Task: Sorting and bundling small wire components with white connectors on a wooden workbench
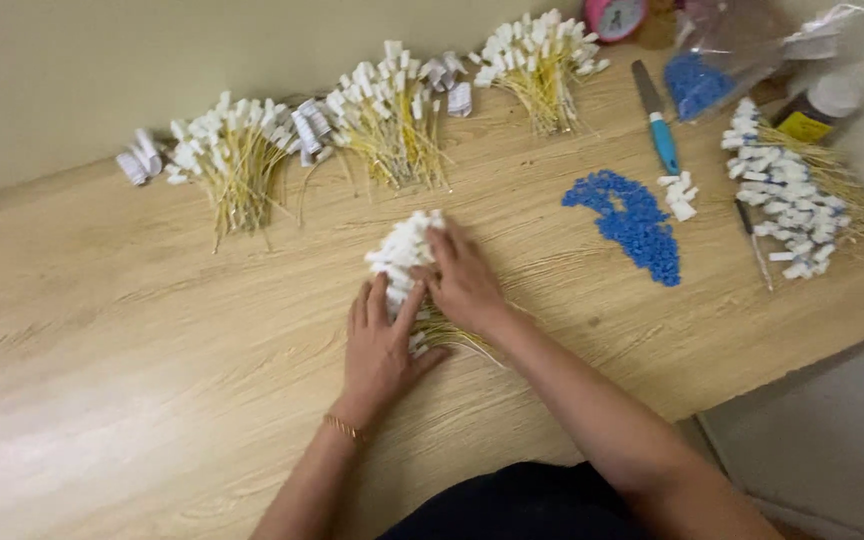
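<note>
Bundle of yellow wires with white tags (404, 262) lies at table (152, 400) centre. Left hand (380, 345) and right hand (464, 280) press flat on it, fingers spread, not closed around. Probably light, springy, easily scattering; better grasp at wire stems below tags. 3 similar bundles (392, 120) lie near wall.

I am looking at what reads as a home workspace used for piecework, not a factory or lab. A wood-grain table (152, 400) is standing against a plain cream wall (102, 70). Household items are sitting at its far edge: a pink alarm clock (615, 15) and a small capped bottle (820, 108). Sorted bundles of white-tagged yellow ties (392, 115) and a heap of blue beads (632, 220) are lying in batches.
</note>
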